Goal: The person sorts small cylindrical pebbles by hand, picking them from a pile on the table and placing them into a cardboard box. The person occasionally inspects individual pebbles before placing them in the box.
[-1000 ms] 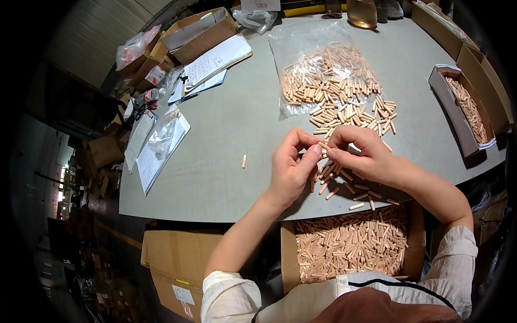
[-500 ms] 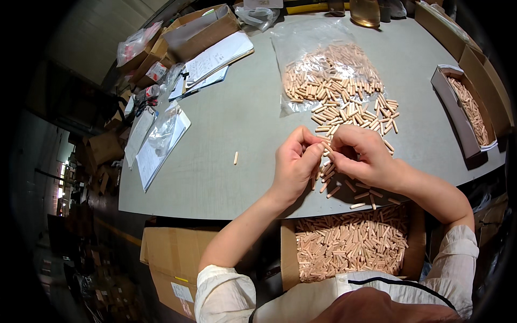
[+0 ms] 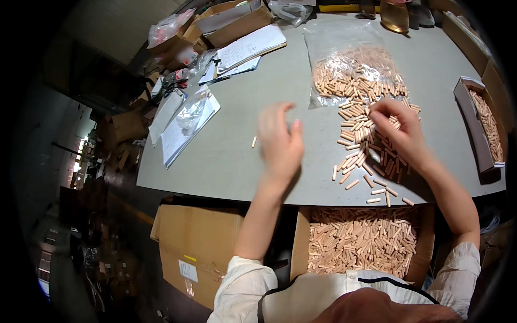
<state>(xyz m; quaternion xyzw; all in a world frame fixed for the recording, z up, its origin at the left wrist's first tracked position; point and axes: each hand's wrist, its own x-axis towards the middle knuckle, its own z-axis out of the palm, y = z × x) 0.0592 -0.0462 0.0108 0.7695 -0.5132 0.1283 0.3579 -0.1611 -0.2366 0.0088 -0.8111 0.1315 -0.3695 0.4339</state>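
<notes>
1. Dozens of wooden pegs [image 3: 360, 133] lie loose on the grey surface [image 3: 226, 140], right of centre in the frame, below a clear plastic bag [image 3: 336, 39] that holds many more; the bag lies flat, presumably so its contents slide out within easy reach.
2. One single peg [image 3: 254, 142] lies well apart at centre left, seemingly set aside from the rest.
3. The left hand [image 3: 280, 142], near the centre and just beside that peg, is blurred; its thumb stands wide of the fingers, and nothing shows in its grasp. Its forearm rises from the lower middle, fingertips toward the top.
4. The right hand [image 3: 401, 129] is over the loose pegs, thumb and fingertips narrowed; I cannot tell whether they pinch one. Its elbow bends outward at lower right, the forearm slanting up and leftward.
5. An open carton [image 3: 300, 245] of pegs sits below the near edge, bottom centre-right, probably for a short reach.
</notes>
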